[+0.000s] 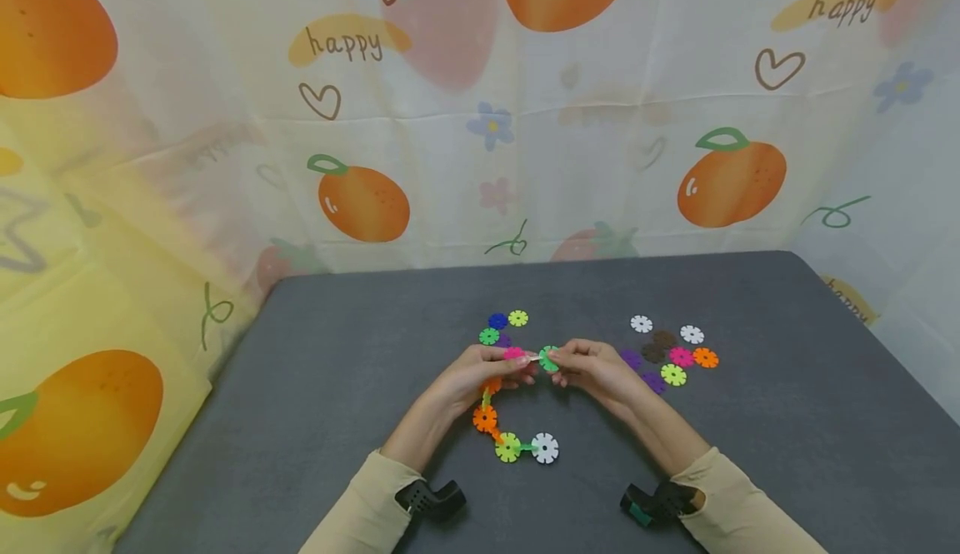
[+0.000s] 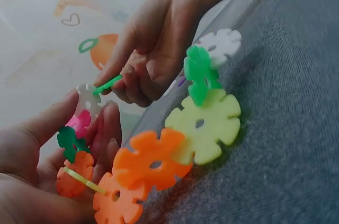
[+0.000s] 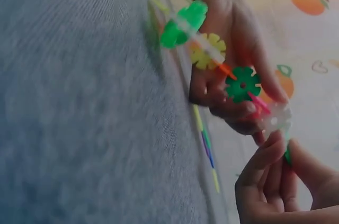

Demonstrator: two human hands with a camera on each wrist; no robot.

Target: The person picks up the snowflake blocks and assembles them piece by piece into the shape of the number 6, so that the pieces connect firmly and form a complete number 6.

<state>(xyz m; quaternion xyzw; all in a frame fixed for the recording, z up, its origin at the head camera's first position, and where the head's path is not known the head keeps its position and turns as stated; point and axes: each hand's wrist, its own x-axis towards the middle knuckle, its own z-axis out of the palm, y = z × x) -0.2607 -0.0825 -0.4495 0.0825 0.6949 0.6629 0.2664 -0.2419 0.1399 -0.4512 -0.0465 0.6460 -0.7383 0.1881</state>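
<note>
My left hand (image 1: 472, 373) pinches a white snowflake disc (image 2: 86, 98) at one end of a chain of notched plastic discs. My right hand (image 1: 600, 371) grips a green disc (image 1: 549, 359) between thumb and fingers, and its edge meets the white disc. Whether their slots are fully locked cannot be seen. Beside the white disc, the chain runs through a pink disc (image 2: 80, 122) and a dark green disc (image 2: 72, 143). From under my left hand it curves down past an orange disc (image 1: 484, 418) and a yellow disc (image 1: 507, 447) to a white end disc (image 1: 545, 448).
Loose discs lie on the grey table (image 1: 360, 387). A blue disc (image 1: 498, 321) and a few others are behind my left hand. Several more, including an orange disc (image 1: 706, 358) and brown discs (image 1: 663, 339), are scattered right of my right hand. A printed curtain (image 1: 555, 162) hangs behind.
</note>
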